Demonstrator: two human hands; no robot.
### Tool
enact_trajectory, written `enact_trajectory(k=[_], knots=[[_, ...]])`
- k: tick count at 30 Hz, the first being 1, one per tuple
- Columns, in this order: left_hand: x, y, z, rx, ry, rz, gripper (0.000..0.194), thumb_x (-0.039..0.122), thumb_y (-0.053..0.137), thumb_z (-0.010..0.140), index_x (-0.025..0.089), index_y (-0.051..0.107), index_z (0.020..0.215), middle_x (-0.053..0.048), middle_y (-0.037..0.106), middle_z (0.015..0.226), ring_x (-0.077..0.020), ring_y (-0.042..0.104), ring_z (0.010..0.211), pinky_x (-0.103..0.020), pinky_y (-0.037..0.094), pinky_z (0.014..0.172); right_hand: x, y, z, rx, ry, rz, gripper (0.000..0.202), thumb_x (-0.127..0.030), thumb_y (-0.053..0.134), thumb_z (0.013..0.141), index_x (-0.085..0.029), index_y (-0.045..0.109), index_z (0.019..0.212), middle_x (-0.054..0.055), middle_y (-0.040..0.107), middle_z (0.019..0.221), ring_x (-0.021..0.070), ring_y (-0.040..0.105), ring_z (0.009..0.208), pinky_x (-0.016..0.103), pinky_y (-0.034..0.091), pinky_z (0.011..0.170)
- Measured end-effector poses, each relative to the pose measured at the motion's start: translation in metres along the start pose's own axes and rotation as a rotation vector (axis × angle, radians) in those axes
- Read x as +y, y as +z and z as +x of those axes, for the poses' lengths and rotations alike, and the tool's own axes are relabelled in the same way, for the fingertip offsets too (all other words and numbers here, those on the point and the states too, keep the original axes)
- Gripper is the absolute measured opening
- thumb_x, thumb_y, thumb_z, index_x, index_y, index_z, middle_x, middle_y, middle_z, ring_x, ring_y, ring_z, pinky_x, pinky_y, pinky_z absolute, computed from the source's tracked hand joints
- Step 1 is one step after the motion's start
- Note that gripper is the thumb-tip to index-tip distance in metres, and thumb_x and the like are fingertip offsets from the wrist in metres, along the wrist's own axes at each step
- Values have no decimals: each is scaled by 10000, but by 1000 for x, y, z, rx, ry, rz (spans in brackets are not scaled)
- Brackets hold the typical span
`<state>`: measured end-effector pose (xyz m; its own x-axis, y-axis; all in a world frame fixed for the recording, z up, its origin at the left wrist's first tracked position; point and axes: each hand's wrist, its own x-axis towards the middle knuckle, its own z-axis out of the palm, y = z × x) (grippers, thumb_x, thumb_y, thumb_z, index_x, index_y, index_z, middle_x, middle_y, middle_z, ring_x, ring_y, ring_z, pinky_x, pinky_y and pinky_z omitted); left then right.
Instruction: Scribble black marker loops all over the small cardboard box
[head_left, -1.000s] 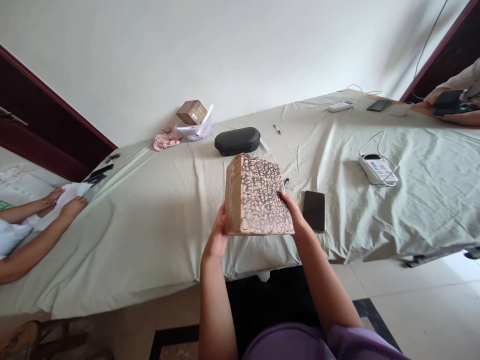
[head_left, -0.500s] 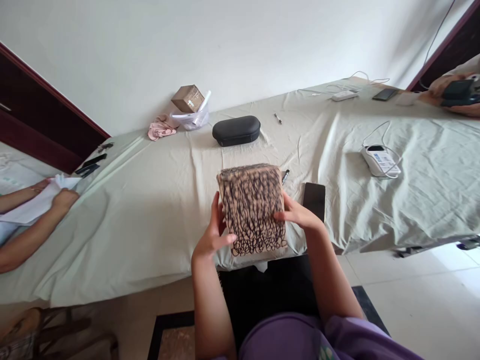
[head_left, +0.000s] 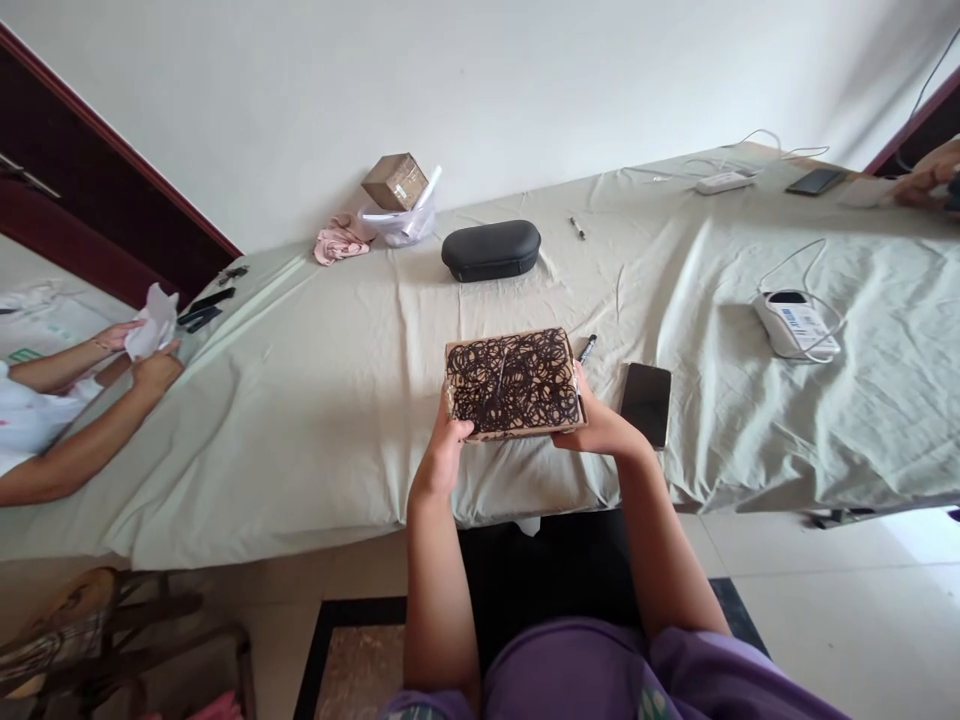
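Observation:
A cardboard box (head_left: pixel 516 385) covered in black looping scribbles is between my two hands, close to the front edge of the cloth-covered table. My left hand (head_left: pixel 442 450) grips its left end, the thumb lying over the near left corner. At the right end my right hand (head_left: pixel 596 418) is closed round the side, some fingers hidden beneath or behind the box. Just beyond my right hand lies a black marker pen (head_left: pixel 588 348). A dark smartphone (head_left: pixel 646 403) rests on the cloth to the right of that hand.
Farther back are a black zip case (head_left: pixel 491 250), a pen (head_left: pixel 577 228), a small carton (head_left: pixel 395 182) on a plastic bag (head_left: pixel 401 225), and a pink cloth (head_left: pixel 341 238). A white device with a cable (head_left: pixel 797 328) sits right. Another person's hands (head_left: pixel 157 368) hold white paper at left.
The box has been turned in my hands, so a different scribbled face now shows. At left, the other person's paper has been gathered up smaller. The whole view has shifted slightly.

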<state>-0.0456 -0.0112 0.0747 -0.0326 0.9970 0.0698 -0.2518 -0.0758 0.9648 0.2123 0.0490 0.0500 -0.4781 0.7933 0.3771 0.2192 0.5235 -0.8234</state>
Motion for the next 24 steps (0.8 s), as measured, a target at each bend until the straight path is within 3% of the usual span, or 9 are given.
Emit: enact_trajectory(k=[3, 5, 7, 12, 15, 17, 18, 19, 24], knots=[[7, 10, -1, 89, -29, -32, 757, 275, 725, 797, 331, 644, 1548, -4, 663, 1594, -361, 433, 1641, -506, 294, 1404, -1, -1, -1, 36, 109, 145, 1325, -220, 855, 633, -252, 224, 1798, 130, 342, 1815, 452, 168, 1737, 578, 142, 1422], [8, 12, -2, 109, -19, -36, 723, 269, 749, 812, 336, 668, 1527, 1, 667, 1590, -353, 403, 1663, -485, 275, 1414, 0, -1, -2, 41, 173, 207, 1315, -224, 883, 632, -269, 260, 1790, 133, 438, 1757, 467, 223, 1718, 601, 160, 1416], [6, 10, -2, 102, -4, -36, 704, 311, 775, 820, 322, 682, 1517, -10, 662, 1599, -357, 397, 1668, -490, 263, 1419, 1, -1, -2, 31, 184, 215, 1304, -234, 888, 647, -283, 260, 1788, 132, 444, 1750, 469, 232, 1712, 616, 174, 1410], [-6, -1, 6, 110, 23, 3, 718, 334, 804, 819, 356, 676, 1525, -1, 672, 1589, -357, 421, 1654, -516, 296, 1401, 7, -2, 0, -3, 89, 113, 1437, -253, 883, 651, -259, 45, 1819, 142, 139, 1871, 457, 98, 1742, 597, 223, 1397], [-23, -12, 19, 56, 79, -8, 744, 537, 865, 833, 330, 671, 1522, -58, 648, 1612, -354, 405, 1666, -497, 315, 1387, 13, -1, -1, 8, 114, 134, 1435, -282, 884, 689, -286, 2, 1821, 130, 110, 1878, 445, 96, 1741, 595, 257, 1385], [-41, -22, 29, -81, 41, -46, 1047, 685, 985, 617, 260, 663, 1518, -151, 639, 1605, -424, 445, 1631, -536, 337, 1367, 17, 3, -3, 20, 151, 210, 1390, -327, 874, 721, -312, 24, 1821, 101, 98, 1890, 439, 106, 1740, 597, 286, 1372], [-51, -26, 34, -94, 5, -30, 1149, 652, 1047, 496, 234, 673, 1498, -183, 673, 1552, -456, 488, 1593, -562, 354, 1351, 19, 5, -3, 26, 168, 255, 1359, -350, 863, 736, -322, 45, 1821, 88, 106, 1893, 436, 124, 1737, 596, 297, 1366], [-61, -31, 38, -86, -19, 1, 1150, 581, 1073, 471, 229, 676, 1491, -184, 698, 1516, -462, 515, 1569, -574, 343, 1354, 20, 7, -3, 30, 182, 293, 1332, -369, 853, 748, -327, 63, 1820, 80, 122, 1895, 430, 146, 1734, 593, 303, 1362], [-90, -43, 44, 25, -22, -11, 972, 551, 1018, 512, 292, 723, 1402, -102, 756, 1449, -429, 538, 1553, -576, 297, 1379, 29, 3, -4, -10, 189, 341, 1240, -443, 794, 797, -319, 102, 1818, 80, 147, 1904, 382, 227, 1723, 560, 319, 1352]])
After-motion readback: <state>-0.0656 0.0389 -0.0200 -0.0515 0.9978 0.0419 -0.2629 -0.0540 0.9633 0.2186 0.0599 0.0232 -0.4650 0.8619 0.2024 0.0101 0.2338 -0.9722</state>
